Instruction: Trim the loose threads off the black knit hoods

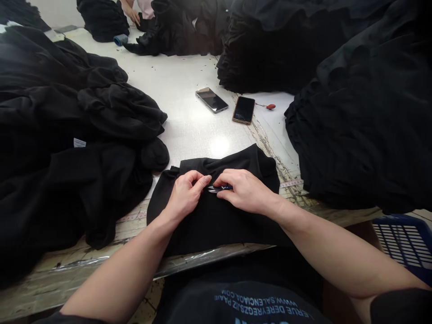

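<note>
A black garment [216,225] lies spread on the table's front edge, under both hands. My right hand [241,189] is closed around small thread snips [215,189], whose metal blades point left. Just left of the blade tips, my left hand [187,191] pinches with thumb and forefinger over the garment. What sits in that pinch, cloth or thread, is too small to make out. The snips' handles are mostly hidden by my right fingers.
Heaped black garments [101,103] rise on the left; tall black stacks [364,112] stand at right and back. Two phones [212,99] and a small red item [270,106] lie mid-table. A blue basket [403,238] is at lower right. Another person's hand [134,17] is at the far side.
</note>
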Tool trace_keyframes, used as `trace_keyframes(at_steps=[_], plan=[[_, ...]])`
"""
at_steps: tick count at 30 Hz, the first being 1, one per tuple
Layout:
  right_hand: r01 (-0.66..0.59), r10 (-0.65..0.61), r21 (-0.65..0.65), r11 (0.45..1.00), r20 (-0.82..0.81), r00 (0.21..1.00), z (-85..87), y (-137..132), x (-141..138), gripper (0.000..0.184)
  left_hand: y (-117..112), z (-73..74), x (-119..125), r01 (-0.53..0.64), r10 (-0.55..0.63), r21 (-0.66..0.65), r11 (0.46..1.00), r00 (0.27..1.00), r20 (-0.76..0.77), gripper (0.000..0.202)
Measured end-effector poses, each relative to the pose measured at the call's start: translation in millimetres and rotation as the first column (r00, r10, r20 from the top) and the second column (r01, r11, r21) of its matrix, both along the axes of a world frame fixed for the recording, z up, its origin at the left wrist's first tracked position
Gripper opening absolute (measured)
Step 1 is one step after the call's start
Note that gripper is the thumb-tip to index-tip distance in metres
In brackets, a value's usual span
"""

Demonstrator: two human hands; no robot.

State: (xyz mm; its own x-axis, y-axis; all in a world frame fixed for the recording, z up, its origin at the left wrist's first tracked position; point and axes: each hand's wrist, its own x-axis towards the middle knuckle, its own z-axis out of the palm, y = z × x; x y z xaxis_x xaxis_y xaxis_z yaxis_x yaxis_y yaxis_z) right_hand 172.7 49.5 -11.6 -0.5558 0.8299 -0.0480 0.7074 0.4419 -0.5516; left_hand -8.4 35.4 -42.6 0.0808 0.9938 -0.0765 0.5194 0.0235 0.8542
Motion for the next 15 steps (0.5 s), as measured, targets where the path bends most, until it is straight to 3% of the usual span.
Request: trace_keyframes(at_steps=[8,15], plan=[[-0.004,0.004,0.012,1.0,-0.006,1.0,-2.8,-0.3,-1.3,0.01,1.1,0.2,2.1,0.002,-0.002,-0.001,1.0,1.0,0.001,0.038],[0.008,-0.009,-0.011,1.0,-0.078,0.997,-0.9,6.1,0.8,0.009,3.5,0.1,0.6,-0.024,0.027,-0.034,0.999,0.995,0.091,0.039]])
